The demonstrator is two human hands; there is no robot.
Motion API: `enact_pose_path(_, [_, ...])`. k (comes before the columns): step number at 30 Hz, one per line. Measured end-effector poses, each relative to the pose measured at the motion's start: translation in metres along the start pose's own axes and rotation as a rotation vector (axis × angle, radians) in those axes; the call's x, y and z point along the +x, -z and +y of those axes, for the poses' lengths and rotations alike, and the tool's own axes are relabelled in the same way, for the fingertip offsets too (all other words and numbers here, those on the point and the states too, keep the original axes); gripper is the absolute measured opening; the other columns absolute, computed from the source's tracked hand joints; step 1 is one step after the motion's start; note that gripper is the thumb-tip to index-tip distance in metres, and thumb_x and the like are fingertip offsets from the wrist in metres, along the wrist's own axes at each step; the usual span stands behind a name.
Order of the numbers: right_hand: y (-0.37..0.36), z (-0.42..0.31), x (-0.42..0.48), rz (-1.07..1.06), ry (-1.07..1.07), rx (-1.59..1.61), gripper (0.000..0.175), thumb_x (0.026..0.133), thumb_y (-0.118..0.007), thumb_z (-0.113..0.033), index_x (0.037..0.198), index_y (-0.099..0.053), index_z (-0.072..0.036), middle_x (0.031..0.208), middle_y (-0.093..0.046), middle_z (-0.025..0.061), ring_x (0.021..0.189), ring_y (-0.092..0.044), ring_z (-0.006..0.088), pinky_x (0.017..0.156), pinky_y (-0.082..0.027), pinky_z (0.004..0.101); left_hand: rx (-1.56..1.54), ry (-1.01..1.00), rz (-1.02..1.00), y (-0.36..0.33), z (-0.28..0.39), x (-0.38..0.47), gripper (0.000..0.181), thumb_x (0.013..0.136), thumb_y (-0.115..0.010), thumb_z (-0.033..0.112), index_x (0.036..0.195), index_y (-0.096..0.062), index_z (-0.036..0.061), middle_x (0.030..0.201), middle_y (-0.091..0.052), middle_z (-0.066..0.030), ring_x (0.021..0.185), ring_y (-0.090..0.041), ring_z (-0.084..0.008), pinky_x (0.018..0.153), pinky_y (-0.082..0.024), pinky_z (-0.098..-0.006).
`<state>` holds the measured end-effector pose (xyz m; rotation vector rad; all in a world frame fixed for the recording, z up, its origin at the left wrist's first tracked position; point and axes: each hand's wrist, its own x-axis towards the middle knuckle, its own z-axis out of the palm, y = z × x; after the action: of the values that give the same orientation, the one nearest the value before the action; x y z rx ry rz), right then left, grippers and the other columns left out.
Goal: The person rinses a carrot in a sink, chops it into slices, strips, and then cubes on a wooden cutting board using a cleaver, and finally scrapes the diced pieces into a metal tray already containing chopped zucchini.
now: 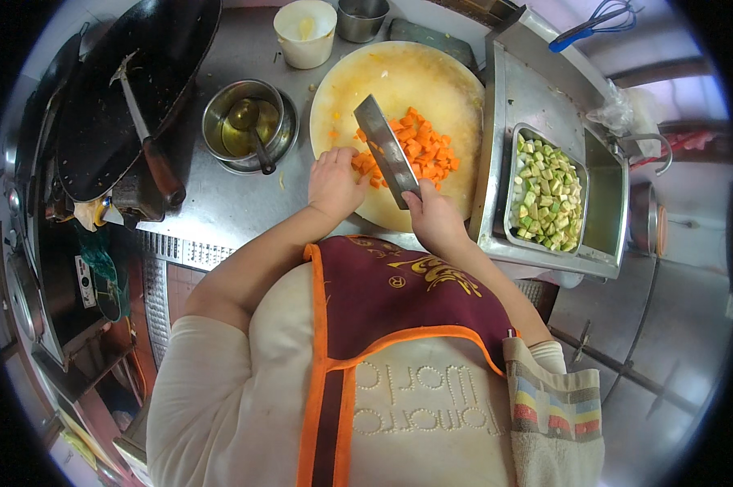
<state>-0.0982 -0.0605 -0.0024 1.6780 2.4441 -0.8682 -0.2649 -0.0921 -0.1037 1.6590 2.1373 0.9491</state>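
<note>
My right hand (434,222) grips a Chinese cleaver (387,149) near the heel of its blade; the handle is hidden in the fist. The blade slants across a pile of diced carrot (424,146), with a few orange bits stuck to its face. Beneath lies a round, thick cutting board (366,73) with a yellowed surface. At the board's left edge, my left hand (337,185) curves beside the carrot pieces, thumb apart from the fingers. No piece shows in its grasp, though its underside is hidden.
Left of the board stand a steel pot (214,122) of oil with a ladle (260,149) and a large wok (86,140) with a wooden-handled spatula (159,170). A white tub (305,52) is behind. To the right, a steel tray (512,228) holds diced green vegetable.
</note>
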Motion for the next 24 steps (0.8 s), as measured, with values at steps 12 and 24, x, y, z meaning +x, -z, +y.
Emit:
enact_pose_path(12, [-0.005, -0.01, 0.023, -0.167, 0.061, -0.062, 0.029, 0.089, -0.048, -0.021, 0.096, -0.043, 0.006, 0.076, -0.059, 0.0277, 0.073, -0.058, 0.0436, 0.067, -0.044, 0.0496, -0.241, -0.021, 0.027, -0.013, -0.01, 0.0, 0.017, 0.071, -0.065, 0.009, 0.085, -0.059, 0.0024, 0.087, -0.056, -0.0133, 0.084, -0.056, -0.0305, 0.073, -0.047, -0.0371])
enact_pose_path(24, [-0.015, 0.005, 0.036, -0.114, -0.013, -0.008, 0.026, 0.088, -0.049, -0.02, 0.097, -0.046, 0.005, 0.082, -0.06, 0.0276, 0.082, -0.059, 0.042, 0.072, -0.046, 0.0474, -0.308, -0.124, 0.046, -0.016, -0.017, 0.004, 0.016, 0.071, -0.068, 0.01, 0.083, -0.061, 0.004, 0.086, -0.059, -0.0099, 0.081, -0.058, -0.0277, 0.07, -0.048, -0.0339])
